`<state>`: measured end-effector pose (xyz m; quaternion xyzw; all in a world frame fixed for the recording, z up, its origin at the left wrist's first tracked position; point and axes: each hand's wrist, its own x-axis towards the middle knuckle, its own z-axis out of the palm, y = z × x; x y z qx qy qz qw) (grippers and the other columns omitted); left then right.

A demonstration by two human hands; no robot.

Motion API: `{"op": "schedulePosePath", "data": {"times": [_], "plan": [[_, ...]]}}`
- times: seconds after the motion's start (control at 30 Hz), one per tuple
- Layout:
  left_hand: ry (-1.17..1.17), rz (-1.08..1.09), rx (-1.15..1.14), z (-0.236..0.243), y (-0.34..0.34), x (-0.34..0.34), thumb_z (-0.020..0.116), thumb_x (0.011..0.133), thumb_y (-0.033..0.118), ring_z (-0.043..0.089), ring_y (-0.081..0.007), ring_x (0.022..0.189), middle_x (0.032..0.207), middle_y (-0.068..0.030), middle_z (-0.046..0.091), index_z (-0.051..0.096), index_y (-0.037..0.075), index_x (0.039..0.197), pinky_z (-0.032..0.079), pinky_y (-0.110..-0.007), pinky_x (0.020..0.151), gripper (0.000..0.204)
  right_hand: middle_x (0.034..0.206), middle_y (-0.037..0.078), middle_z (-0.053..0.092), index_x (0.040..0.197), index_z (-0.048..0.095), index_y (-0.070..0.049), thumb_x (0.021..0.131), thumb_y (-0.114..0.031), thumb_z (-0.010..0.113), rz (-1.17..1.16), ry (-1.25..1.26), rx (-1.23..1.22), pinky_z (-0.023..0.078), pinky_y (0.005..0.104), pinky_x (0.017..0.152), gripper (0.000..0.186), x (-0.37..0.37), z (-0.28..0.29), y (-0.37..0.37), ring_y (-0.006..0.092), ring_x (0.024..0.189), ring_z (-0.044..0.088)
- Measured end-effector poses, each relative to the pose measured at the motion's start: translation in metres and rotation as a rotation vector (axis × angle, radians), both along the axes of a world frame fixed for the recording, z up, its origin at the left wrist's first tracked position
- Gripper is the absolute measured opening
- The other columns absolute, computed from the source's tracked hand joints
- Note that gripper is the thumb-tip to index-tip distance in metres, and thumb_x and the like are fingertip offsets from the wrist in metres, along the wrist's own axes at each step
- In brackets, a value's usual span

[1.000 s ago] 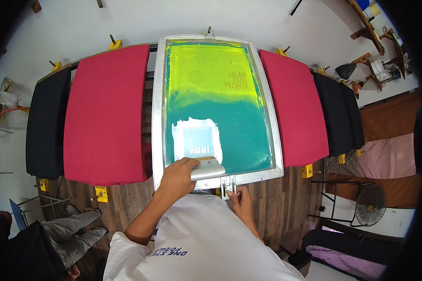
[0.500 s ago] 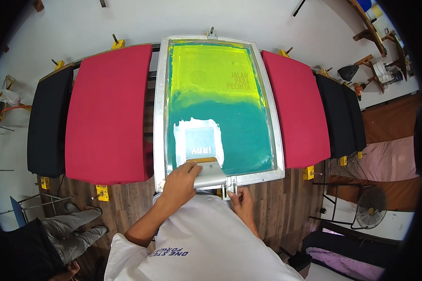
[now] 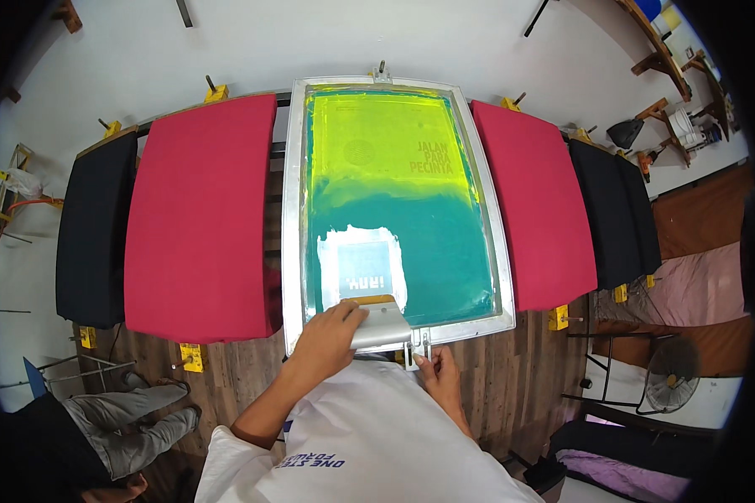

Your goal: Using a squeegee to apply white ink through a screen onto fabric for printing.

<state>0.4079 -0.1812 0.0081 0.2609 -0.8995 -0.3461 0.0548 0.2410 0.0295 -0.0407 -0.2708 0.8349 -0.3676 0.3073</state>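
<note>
A silkscreen frame (image 3: pixel 502 277) with a metal rim lies in front of me, its teal mesh coated yellow-green over the far half. Nearer me, a patch of white ink (image 3: pixel 327 251) surrounds a pale square with lettering. My left hand (image 3: pixel 325 337) is closed round a squeegee (image 3: pixel 383 325) with a grey metal handle and an amber blade. It rests at the near edge of the white patch. My right hand (image 3: pixel 441 377) pinches the metal bracket (image 3: pixel 417 350) at the frame's near edge; its fingertips are partly hidden.
Red fabric-covered boards (image 3: pixel 197 218) flank the frame, with black ones (image 3: pixel 96 230) farther out. Yellow clamps (image 3: pixel 192 358) stick out from their ends. At lower left, a person in grey trousers (image 3: pixel 130 423) is near. A fan (image 3: pixel 673 375) stands at right.
The whole view has shifted slightly downward and to the right. Both hands, the squeegee and the bracket keep practically the same places against the frame.
</note>
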Motion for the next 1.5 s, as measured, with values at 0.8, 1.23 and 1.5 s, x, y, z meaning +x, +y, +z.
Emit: {"op": "schedulePosePath", "data": {"times": [0.8, 1.23, 1.5], "plan": [[-0.001, 0.046, -0.033, -0.005, 0.015, 0.002, 0.071, 0.068, -0.006, 0.056, -0.0385, 0.118, 0.130, -0.0208, 0.054, 0.055, 0.001, 0.127, 0.050, -0.044, 0.098, 0.061, 0.066, 0.010, 0.053, 0.091, 0.055, 0.002, 0.092, -0.027, 0.069, 0.011, 0.039, 0.006, 0.042, 0.0358, 0.056, 0.032, 0.003, 0.001, -0.001, 0.0191, 0.060, 0.048], [-0.105, -0.007, 0.152, 0.005, -0.028, -0.010, 0.074, 0.077, 0.009, 0.064, -0.0354, 0.102, 0.114, -0.0163, 0.063, 0.061, 0.005, 0.119, 0.051, -0.043, 0.088, 0.044, 0.066, 0.012, 0.053, 0.091, 0.054, 0.002, 0.094, -0.027, 0.067, 0.047, 0.047, 0.011, 0.041, 0.0373, 0.057, 0.032, 0.002, 0.007, -0.004, 0.0210, 0.059, 0.048], [-0.064, -0.027, 0.197, 0.002, -0.047, -0.017, 0.073, 0.081, 0.010, 0.066, -0.0341, 0.094, 0.103, -0.0154, 0.068, 0.065, 0.007, 0.114, 0.053, -0.043, 0.084, 0.034, 0.068, 0.015, 0.056, 0.091, 0.054, 0.002, 0.094, -0.027, 0.066, 0.034, 0.078, 0.019, 0.043, 0.0392, 0.057, 0.032, 0.003, 0.005, -0.005, 0.0247, 0.059, 0.052]]}}
